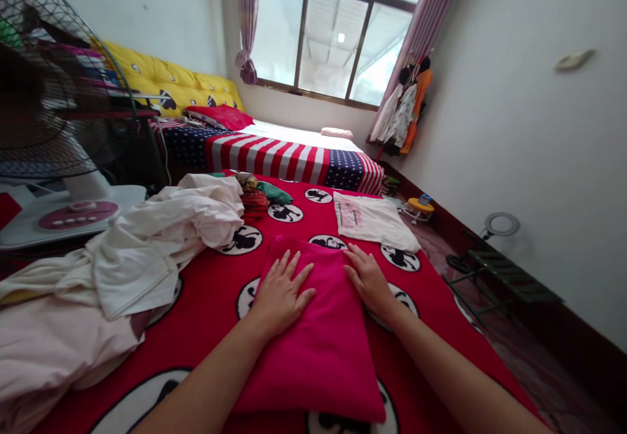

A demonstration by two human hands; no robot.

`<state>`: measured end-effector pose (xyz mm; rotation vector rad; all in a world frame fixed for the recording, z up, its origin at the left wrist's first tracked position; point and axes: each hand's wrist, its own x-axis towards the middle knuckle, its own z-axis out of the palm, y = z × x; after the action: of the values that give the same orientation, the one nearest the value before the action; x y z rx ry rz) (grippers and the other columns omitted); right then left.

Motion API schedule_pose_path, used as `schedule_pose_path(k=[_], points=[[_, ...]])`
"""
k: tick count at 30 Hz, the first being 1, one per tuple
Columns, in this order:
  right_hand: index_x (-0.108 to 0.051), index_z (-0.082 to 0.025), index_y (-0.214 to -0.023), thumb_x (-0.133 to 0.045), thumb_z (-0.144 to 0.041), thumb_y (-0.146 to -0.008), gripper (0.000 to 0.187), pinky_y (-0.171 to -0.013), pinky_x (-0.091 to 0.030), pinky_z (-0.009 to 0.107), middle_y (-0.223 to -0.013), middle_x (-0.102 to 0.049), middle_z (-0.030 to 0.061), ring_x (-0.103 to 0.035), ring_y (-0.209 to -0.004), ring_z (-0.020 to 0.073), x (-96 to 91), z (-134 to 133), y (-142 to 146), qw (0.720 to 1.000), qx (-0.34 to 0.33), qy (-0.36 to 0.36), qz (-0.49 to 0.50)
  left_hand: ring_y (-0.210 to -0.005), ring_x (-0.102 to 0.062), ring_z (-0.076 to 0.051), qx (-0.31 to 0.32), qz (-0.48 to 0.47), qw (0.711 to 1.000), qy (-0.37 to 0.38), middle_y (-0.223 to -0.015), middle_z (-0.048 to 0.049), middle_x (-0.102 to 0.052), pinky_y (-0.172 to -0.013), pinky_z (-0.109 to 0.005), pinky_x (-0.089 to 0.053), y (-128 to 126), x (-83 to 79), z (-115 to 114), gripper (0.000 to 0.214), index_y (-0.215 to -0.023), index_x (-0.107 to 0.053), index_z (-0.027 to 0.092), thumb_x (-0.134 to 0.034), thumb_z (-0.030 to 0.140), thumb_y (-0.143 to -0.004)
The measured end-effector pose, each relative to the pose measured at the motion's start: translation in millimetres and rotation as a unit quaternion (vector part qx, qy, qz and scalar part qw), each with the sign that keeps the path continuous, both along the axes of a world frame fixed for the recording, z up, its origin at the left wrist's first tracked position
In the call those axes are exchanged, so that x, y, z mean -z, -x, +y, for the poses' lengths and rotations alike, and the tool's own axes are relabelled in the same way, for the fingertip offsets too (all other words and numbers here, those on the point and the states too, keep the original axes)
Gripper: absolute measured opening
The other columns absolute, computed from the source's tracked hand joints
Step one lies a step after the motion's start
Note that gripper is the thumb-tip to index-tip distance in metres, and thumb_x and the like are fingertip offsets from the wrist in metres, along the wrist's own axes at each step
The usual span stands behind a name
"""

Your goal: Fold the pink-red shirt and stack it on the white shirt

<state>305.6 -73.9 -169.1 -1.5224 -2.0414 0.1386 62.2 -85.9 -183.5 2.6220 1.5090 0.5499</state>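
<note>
A folded magenta cloth (pixel 318 349) lies on the red bedspread (pixel 215 290) with black-and-white round prints, right in front of me. My left hand (pixel 281 293) rests flat on the cloth's upper left part, fingers spread. My right hand (pixel 368 280) lies flat on its upper right edge, fingers stretched out. Neither hand grips anything.
A heap of white and pale pink clothes (pixel 147 244) covers the bed's left side. A folded white garment (pixel 372 221) lies further ahead on the right. A fan (pixel 59 114) stands at the left. Beyond is a striped flag-print bed (pixel 289 156). A folding stool (pixel 494 274) stands on the floor at the right.
</note>
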Motion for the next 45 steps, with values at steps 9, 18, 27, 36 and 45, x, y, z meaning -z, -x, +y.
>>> schedule_pose_path(k=[9, 18, 27, 36, 45], points=[[-0.066, -0.016, -0.077, -0.057, -0.031, -0.070, 0.019, -0.074, -0.052, 0.036, -0.078, -0.069, 0.0067, -0.064, -0.074, 0.0206, -8.0, 36.8, -32.9, 0.980, 0.034, 0.074, 0.180, -0.144, -0.006, -0.034, 0.110, -0.020, 0.994, 0.016, -0.158, -0.0031, -0.008, -0.110, -0.062, -0.012, 5.9, -10.4, -5.9, 0.069, -0.144, -0.025, 0.044, -0.045, 0.069, -0.082], [-0.065, -0.016, -0.072, -0.064, -0.027, -0.067, 0.012, -0.082, -0.049, 0.041, -0.084, -0.068, 0.0091, -0.063, -0.088, 0.0264, -33.1, 52.8, -34.9, 0.980, 0.075, 0.064, 0.172, -0.142, -0.017, -0.036, 0.172, -0.053, 0.982, 0.058, -0.154, -0.0018, -0.028, -0.110, -0.063, -0.003, 10.0, -16.4, -5.3, 0.075, -0.132, -0.048, 0.044, -0.062, 0.074, -0.065], [-0.062, -0.020, -0.111, -0.052, -0.026, -0.086, 0.028, -0.101, -0.041, 0.041, -0.122, -0.058, 0.0103, -0.053, -0.116, 0.0240, -25.3, -24.4, 23.2, 0.999, -0.029, -0.012, -0.024, -0.142, -0.021, -0.027, 0.038, -0.067, 0.997, 0.025, -0.153, -0.0084, -0.029, -0.114, -0.050, -0.016, 6.6, -6.0, -0.7, 0.060, -0.139, -0.044, 0.029, -0.043, 0.060, -0.088], [-0.052, -0.016, -0.131, -0.050, -0.032, -0.090, 0.044, -0.108, -0.035, 0.046, -0.142, -0.046, 0.0129, -0.038, -0.134, 0.0264, -2.6, -74.4, 22.5, 0.988, -0.048, 0.061, -0.133, -0.142, -0.021, -0.026, -0.068, -0.088, 0.992, 0.062, -0.153, -0.0157, -0.025, -0.114, -0.047, -0.019, 20.6, -3.3, 11.6, 0.061, -0.141, -0.039, 0.013, -0.046, 0.045, -0.090], [-0.059, -0.017, -0.117, -0.058, -0.031, -0.084, 0.036, -0.100, -0.043, 0.046, -0.127, -0.056, 0.0159, -0.052, -0.120, 0.0287, -18.4, -79.3, 30.3, 0.999, 0.019, -0.019, -0.035, -0.143, -0.012, -0.031, 0.054, -0.043, 0.982, 0.177, -0.154, -0.0142, -0.017, -0.113, -0.048, -0.020, 69.8, -23.9, -73.3, 0.068, -0.142, -0.039, 0.017, -0.054, 0.048, -0.084]])
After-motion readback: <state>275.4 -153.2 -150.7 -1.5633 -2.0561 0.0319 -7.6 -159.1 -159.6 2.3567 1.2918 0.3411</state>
